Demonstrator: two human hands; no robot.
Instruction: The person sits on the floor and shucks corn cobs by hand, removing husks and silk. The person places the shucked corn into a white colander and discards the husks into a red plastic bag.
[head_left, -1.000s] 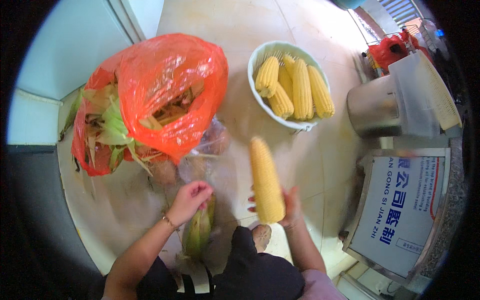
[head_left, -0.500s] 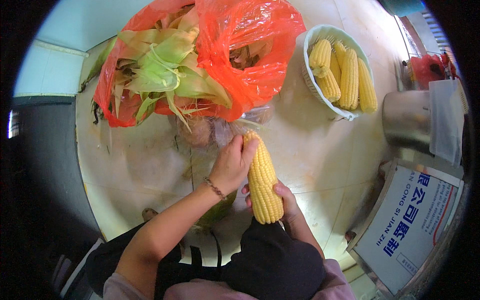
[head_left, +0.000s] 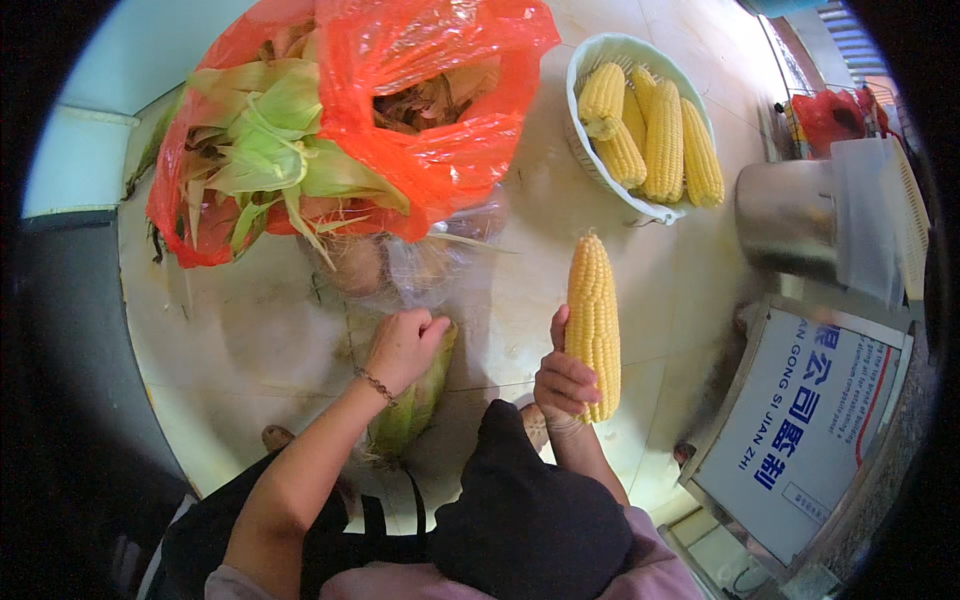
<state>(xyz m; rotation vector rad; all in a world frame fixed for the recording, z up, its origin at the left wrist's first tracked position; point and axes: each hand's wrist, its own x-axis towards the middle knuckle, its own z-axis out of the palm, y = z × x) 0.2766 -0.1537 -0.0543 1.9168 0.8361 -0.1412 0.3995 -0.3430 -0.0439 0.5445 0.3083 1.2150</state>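
My right hand (head_left: 567, 382) is closed round the lower part of a peeled yellow corn cob (head_left: 594, 320), which stands nearly upright with its tip pointing away from me. My left hand (head_left: 405, 350), a beaded bracelet on its wrist, is curled closed over an ear of corn still in its green husk (head_left: 415, 405) between my feet. The fingertips are turned down, so whatever they may pinch is hidden. Several peeled cobs (head_left: 664, 145) lie in a pale oval basket (head_left: 583, 150) at the far right.
A red plastic bag (head_left: 450, 160) with green husks (head_left: 275, 140) spilling out sits far left. Before it lie corn silk (head_left: 355, 265) and clear plastic (head_left: 425, 270). On the right stand a metal pot (head_left: 785, 215), a clear plastic container (head_left: 868, 215) and a printed board (head_left: 805, 430).
My left hand has let go of the peeled cob and moved left and nearer, over the husked ear. My right hand has carried the cob to the right. The view has shifted slightly.
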